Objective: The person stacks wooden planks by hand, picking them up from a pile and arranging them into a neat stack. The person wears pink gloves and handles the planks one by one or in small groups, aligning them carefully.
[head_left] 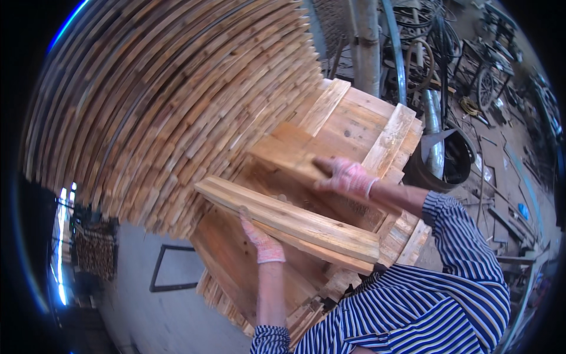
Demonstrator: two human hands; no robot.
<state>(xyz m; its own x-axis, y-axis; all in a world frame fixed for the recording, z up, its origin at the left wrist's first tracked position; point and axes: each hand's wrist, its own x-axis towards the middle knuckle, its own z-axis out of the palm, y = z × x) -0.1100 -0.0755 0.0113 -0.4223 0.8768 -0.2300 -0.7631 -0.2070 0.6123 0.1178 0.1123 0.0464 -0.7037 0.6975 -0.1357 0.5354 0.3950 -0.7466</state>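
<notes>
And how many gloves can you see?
2: one glove on the left hand, touching a long board; another glove on the right hand, at a blurred board. More may be hidden.

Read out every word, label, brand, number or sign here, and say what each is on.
None can be read.
Plank at the left hand: bare wood grain, no legible text.
Blurred board at the right hand: too smeared to check.
Blue object on the floor: too small.

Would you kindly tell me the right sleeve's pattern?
The right sleeve has dark blue and white stripes, head view.
</notes>
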